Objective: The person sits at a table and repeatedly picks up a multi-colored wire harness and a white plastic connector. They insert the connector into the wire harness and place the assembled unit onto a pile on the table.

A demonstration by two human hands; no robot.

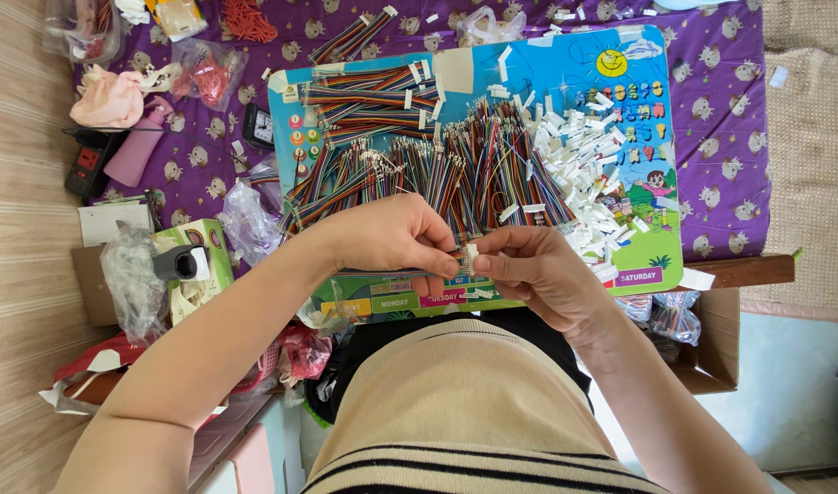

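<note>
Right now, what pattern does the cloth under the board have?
The cloth is purple with small pale cartoon animal figures, seen best in the head view.

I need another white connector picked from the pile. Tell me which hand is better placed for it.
Probably the right hand: the white connector pile lies on its side of the colourful board, just beyond it. The left hand pinches the ribbon wire, farther from the pile.

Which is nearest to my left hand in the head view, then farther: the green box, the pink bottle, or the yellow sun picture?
From the left hand:
1. Green box, just left, nearest.
2. Pink bottle, upper left, farther.
3. Yellow sun picture, upper right on the board, farthest, though only narrowly beyond the bottle.
</note>
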